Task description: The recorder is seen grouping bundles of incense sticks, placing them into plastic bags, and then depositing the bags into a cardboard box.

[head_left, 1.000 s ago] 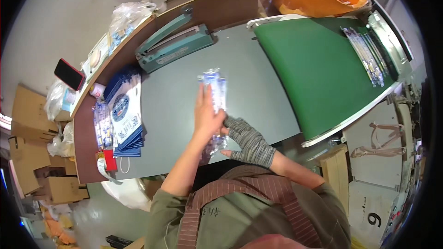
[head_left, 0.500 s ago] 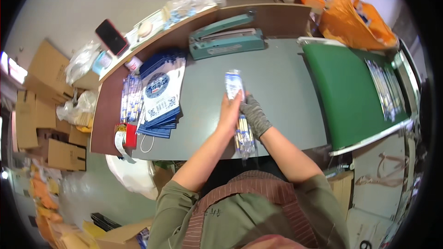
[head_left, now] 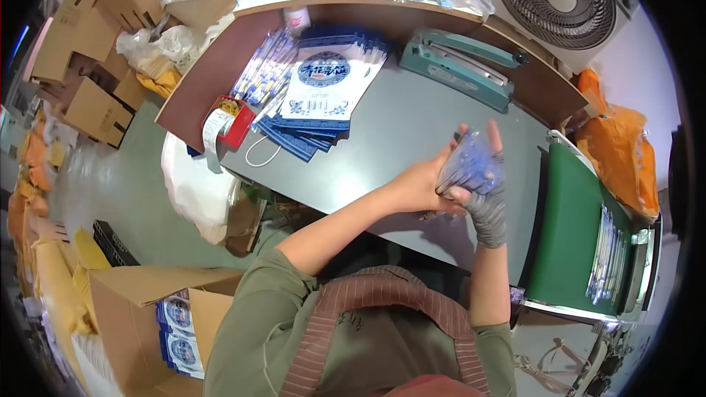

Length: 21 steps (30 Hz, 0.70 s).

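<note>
A bundle of slim plastic-wrapped chopsticks (head_left: 471,164) is held between my two hands over the near right part of the grey table (head_left: 346,180). Its blue wrapped end points up toward me, and clear film glints around it. My left hand (head_left: 425,185) grips it from the left. My right hand (head_left: 488,209), in a grey fingerless glove, wraps it from the right and below, one finger sticking up past it. More wrapped chopsticks (head_left: 263,66) lie at the far left, beside a stack of blue and white bags (head_left: 323,92).
A green heat sealer (head_left: 457,73) stands against the raised back edge. At right is a green belt-like surface (head_left: 570,224) with a row of slim packets (head_left: 609,254). A red tape dispenser (head_left: 237,123) sits at the left edge. An open cardboard box (head_left: 129,323) stands low left.
My view has swung to the right. The bundle, earlier held lengthwise over the table, is now tipped with its end facing up, and my hands have shifted around it.
</note>
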Motion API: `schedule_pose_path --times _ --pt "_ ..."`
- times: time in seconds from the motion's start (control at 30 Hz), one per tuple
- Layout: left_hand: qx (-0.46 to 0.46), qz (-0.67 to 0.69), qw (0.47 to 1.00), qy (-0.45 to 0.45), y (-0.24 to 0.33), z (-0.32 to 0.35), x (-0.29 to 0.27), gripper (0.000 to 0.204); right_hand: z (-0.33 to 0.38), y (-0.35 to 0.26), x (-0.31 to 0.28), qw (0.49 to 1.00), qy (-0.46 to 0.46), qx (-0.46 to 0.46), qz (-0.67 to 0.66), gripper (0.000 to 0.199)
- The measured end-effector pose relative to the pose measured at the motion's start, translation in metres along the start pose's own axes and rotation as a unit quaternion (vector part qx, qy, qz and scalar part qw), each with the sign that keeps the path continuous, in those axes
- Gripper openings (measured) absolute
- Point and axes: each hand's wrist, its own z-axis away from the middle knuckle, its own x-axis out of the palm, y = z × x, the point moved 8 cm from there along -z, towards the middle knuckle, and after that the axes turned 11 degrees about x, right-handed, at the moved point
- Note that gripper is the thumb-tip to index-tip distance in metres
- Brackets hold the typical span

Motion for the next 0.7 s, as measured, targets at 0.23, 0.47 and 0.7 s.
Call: schedule_pose_path --times 0.23,0.47,0.7 --pt "-0.174 0.401 0.876 -0.205 0.014 0.081 0.078 0.041 0.030 -0.029 0.006 0.978 0.122 -0.165 0.043 0.096" --pt "-0.212 -0.081 0.963 -0.147 -0.010 0.101 -0.042 0.032 0.043 0.120 -0.003 0.930 -0.094 0.334 -0.117 0.027" --pt "-0.008 -0.611 0.791 -0.025 -0.026 0.122 -0.218 0.022 0.040 0.130 0.004 0.923 -0.060 0.343 -0.165 0.024"
